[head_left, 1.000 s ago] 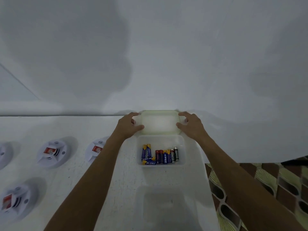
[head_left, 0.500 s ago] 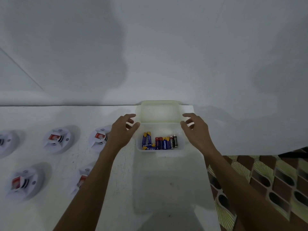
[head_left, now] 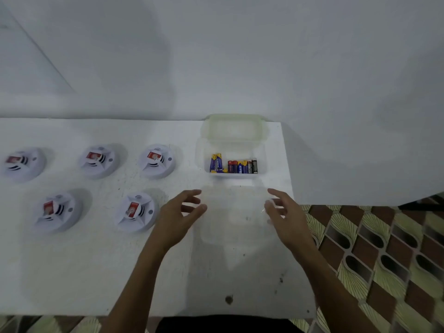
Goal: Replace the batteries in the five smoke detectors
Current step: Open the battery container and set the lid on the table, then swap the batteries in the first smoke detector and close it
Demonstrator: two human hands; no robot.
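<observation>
Several white round smoke detectors lie on the white table, three in a back row [head_left: 22,163] [head_left: 98,161] [head_left: 157,159] and two nearer [head_left: 56,211] [head_left: 137,211], each showing a red battery. A clear plastic box [head_left: 200,152] at the back right holds several loose batteries [head_left: 234,166]; its greenish lid [head_left: 234,127] is folded open against the wall. My left hand [head_left: 179,217] and my right hand [head_left: 286,217] hover with fingers spread on either side of a second, empty clear container [head_left: 204,236] nearer to me. Neither hand holds anything.
The table [head_left: 72,272] ends at its right edge just beyond the boxes, with patterned floor tiles [head_left: 372,248] below. A white wall [head_left: 216,56] stands right behind the table. Dark specks mark the tabletop near the front edge.
Both hands let go of the lid, now folded open, and drew back toward me to flank the nearer clear container. The view dropped and now shows all the detectors.
</observation>
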